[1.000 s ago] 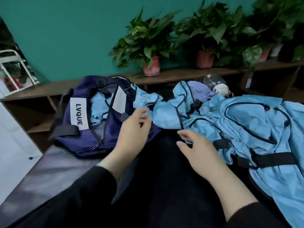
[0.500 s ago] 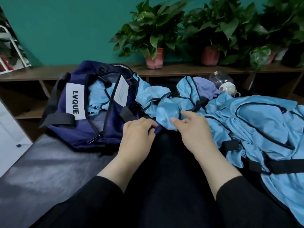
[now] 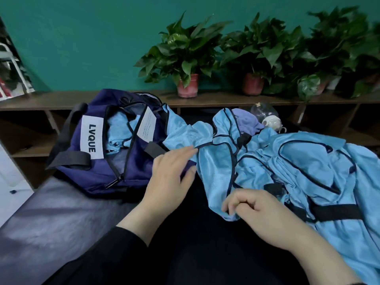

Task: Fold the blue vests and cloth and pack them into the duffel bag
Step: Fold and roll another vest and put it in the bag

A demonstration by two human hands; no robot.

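Your view: dim, soft indoor light with wide-angle bending.

You get even light from above, brightest on the teal wall (image 3: 82, 38) and as a dull sheen on the dark table (image 3: 51, 212) at your left. The middle foreground sinks into near black. The shelf (image 3: 61, 99) line bows, the plants (image 3: 339, 48) at upper right smear, and detail is slightly soft throughout.

The right hand (image 3: 259, 214) is drawing back toward the body, its fingers now curling round the near hem of the vest (image 3: 218, 177) and pulling it down the table. The left hand (image 3: 170, 173) is reaching forward, fingers straightening, fingertips now touching the vest's edge beside the bag (image 3: 98, 173).
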